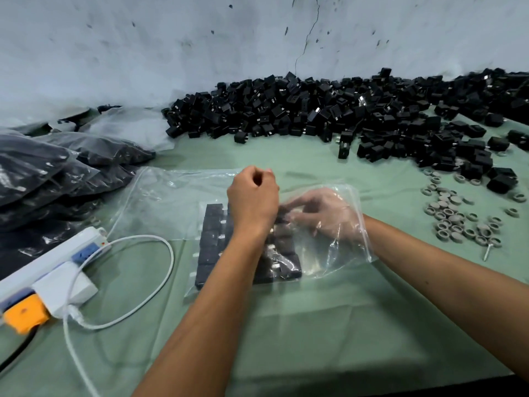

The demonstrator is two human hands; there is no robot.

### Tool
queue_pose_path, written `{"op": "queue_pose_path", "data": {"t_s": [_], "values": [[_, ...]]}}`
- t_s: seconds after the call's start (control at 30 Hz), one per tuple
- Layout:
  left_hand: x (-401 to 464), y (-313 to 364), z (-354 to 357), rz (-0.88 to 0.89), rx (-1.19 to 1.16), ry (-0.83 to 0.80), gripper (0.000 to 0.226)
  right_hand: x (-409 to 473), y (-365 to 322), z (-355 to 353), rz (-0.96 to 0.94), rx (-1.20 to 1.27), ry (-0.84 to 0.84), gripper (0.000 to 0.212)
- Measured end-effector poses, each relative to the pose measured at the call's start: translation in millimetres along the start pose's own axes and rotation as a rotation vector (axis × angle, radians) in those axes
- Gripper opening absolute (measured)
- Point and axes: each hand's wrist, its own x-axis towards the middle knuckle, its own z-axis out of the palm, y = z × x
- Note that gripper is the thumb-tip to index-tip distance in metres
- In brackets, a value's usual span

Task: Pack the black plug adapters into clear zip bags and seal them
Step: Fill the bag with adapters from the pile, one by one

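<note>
Several black square plug adapters [211, 247] lie in rows inside the clear plastic zip bag [329, 253] on the green table [315, 325]; the left hand [253, 196] pinches its mouth and the right hand [320, 213], reaching inside, seems to grasp one adapter, so a careless push may scatter the rows.

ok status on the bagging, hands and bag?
Left hand fisted above the zip bag, grip unclear. Right hand inside bag, arranging adapters. Bag unsealed. Nothing blocking.

Packing workshop: heaped black adapters [329, 110], filled bags [57, 167].
</note>
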Motion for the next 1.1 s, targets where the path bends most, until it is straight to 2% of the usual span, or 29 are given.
{"op": "queue_pose_path", "data": {"t_s": [0.07,0.13,0.2,0.3,0.4,0.53,0.63,0.7,0.77,0.93,1.1], "values": [[11,-12,-11,0.010,0.076,0.079,0.026,0,5,-1,0.028,0.018,0.021,0.019],[19,-22,-20,0.102,0.291,0.098,0.020,3,7,2,0.054,0.010,0.061,0.015],[24,-32,-26,0.224,0.494,0.040,0.011,8,10,3,0.056,-0.036,0.058,0.013],[25,-41,-29,0.273,0.636,-0.075,0.016,9,7,2,0.063,-0.061,0.074,0.015],[26,-45,-30,0.261,0.665,-0.124,0.014,8,3,6,0.082,-0.038,0.078,0.010],[27,-49,-29,0.263,0.691,-0.113,0.016,10,-5,13,0.077,-0.083,0.088,0.005],[27,-53,-25,0.283,0.724,-0.099,0.019,9,-4,11,0.083,-0.090,0.095,0.020],[29,-55,-24,0.299,0.750,-0.087,0.020,8,-4,8,0.092,-0.077,0.083,0.017],[29,-57,-24,0.307,0.771,-0.074,0.022,7,-5,7,0.108,-0.077,0.075,0.005],[30,-61,-24,0.302,0.813,-0.060,0.026,5,-14,8,0.138,-0.150,0.042,0.018],[29,-55,-25,0.235,0.827,-0.085,0.030,9,0,5,0.172,-0.074,0.114,0.023]]}}
